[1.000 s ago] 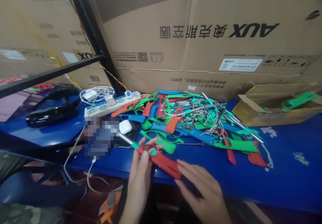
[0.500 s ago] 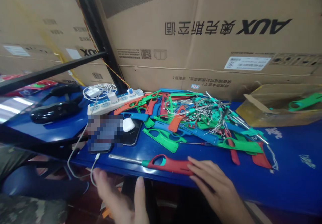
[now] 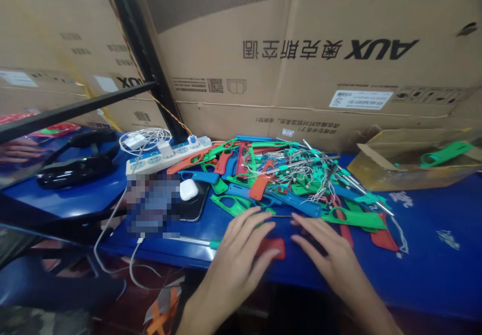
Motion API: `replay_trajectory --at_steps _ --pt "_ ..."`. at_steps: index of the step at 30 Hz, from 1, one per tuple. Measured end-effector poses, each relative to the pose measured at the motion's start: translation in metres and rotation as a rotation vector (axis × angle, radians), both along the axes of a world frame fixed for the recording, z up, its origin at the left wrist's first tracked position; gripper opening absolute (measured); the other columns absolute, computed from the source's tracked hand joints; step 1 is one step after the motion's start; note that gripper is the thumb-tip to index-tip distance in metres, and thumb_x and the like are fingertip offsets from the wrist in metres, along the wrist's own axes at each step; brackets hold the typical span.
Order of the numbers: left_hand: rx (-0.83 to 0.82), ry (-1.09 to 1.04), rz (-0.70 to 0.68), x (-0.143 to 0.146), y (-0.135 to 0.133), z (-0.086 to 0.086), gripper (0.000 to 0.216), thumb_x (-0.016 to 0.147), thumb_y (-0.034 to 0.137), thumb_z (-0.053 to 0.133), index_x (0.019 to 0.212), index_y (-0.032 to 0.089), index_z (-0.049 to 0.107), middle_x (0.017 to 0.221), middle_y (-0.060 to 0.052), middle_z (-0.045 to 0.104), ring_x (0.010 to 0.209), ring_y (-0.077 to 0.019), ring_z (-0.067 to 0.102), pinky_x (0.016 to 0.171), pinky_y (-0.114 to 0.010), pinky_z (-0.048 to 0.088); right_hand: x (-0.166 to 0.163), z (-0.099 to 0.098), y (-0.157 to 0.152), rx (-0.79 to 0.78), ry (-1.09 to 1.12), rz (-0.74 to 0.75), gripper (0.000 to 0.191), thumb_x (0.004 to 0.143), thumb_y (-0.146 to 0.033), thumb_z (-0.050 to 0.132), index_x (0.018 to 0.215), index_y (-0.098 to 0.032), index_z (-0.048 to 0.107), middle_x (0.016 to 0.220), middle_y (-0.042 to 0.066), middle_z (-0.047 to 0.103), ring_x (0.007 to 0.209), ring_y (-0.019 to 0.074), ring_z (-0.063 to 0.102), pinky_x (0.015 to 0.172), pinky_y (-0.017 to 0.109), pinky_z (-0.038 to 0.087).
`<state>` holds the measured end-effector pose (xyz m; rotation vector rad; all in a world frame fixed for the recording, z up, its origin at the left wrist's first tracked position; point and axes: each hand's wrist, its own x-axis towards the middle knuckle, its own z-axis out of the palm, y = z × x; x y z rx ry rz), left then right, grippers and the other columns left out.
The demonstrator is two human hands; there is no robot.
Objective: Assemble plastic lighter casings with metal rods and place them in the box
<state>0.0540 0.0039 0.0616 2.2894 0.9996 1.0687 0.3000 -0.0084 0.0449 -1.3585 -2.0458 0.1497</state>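
A red gas lighter (image 3: 276,249) with a long metal nozzle lies near the table's front edge. My left hand (image 3: 241,259) is over it, thumb and fingers apart, covering most of its handle. Just to the right is my right hand (image 3: 324,249), thumb apart from the fingers. Its fingertips are at the thin shaft of a screwdriver (image 3: 282,216), whose handle is hidden. Beyond both hands lies a heap of lighter parts: green shells (image 3: 354,218), blue shells (image 3: 274,198), an orange shell (image 3: 261,182) and metal nozzles with white wires (image 3: 322,189).
At the left are a power strip (image 3: 169,155), a white earphone case (image 3: 189,190), a blurred-out phone (image 3: 154,207) and white cables. An open carton (image 3: 406,174) holding a green shell stands right. Large cardboard (image 3: 301,84) rises behind the blue table (image 3: 425,264).
My left hand has moved right and up, over the red lighter. My right hand has left the lighter's end and reached forward to the screwdriver. The view has shifted slightly.
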Motion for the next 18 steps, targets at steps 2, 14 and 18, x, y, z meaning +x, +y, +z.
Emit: replay_trajectory --at_steps 2,14,18 --pt "0.003 0.055 -0.043 0.002 0.004 -0.001 0.05 0.098 0.027 0.068 0.146 0.03 0.056 0.144 -0.01 0.064 0.142 -0.0335 0.05 0.115 -0.054 0.043 0.001 -0.003 0.008 0.072 -0.065 -0.078 0.038 0.106 -0.036 0.051 0.138 -0.023 0.065 0.113 0.009 0.076 0.103 0.0241 0.073 0.087 0.039 0.061" --pt "-0.02 0.205 -0.098 0.004 0.004 -0.001 0.03 0.102 0.031 0.062 0.131 0.03 0.066 0.124 -0.009 0.073 0.113 -0.0299 0.066 0.095 -0.044 0.052 -0.004 -0.011 0.011 0.18 -0.21 -0.269 0.037 0.108 -0.037 0.041 0.109 -0.016 0.072 0.102 0.014 0.061 0.091 0.0254 0.06 0.081 0.04 0.051" --pt "-0.012 0.204 -0.094 0.004 0.004 -0.002 0.029 0.102 0.03 0.06 0.131 0.03 0.066 0.125 -0.009 0.073 0.112 -0.029 0.066 0.095 -0.043 0.052 -0.003 -0.01 0.009 0.219 -0.265 -0.316 0.04 0.108 -0.043 0.042 0.108 -0.016 0.071 0.114 0.016 0.063 0.099 0.0296 0.062 0.081 0.043 0.046"
